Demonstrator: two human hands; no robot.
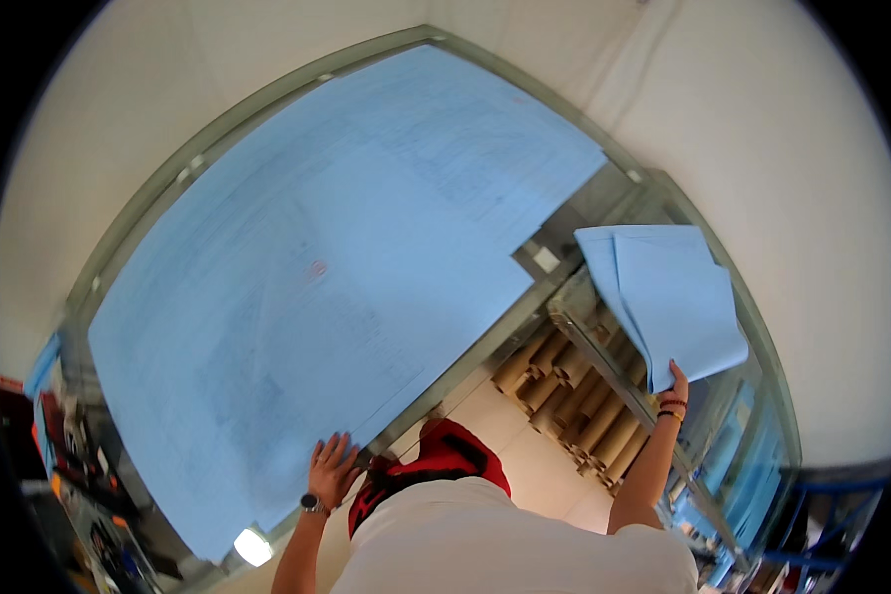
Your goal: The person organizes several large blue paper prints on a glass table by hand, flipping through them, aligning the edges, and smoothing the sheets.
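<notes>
In the head view, your left forearm comes up from the lower edge, close to your body, and your left hand (334,470) lies palm down at the near edge of the large blue sheet (317,287). Its fingers are extended, slightly spread and pointing up and away from you, with nothing gripped; a dark watch (311,503) sits on that wrist. The large sheet covers most of the glass table (614,198) in front of you. Your right arm reaches well out to your right, nearly straight at the elbow, and your right hand (677,388) holds the near edge of the folded blue sheets (678,297), one digit showing on top and the other fingers hidden. Bands (672,408) circle that wrist. The folded sheets lie over the glass on the right, apart from the large sheet. Brown cardboard tubes (569,396) are stacked below, between your right arm and the large sheet's near edge.
</notes>
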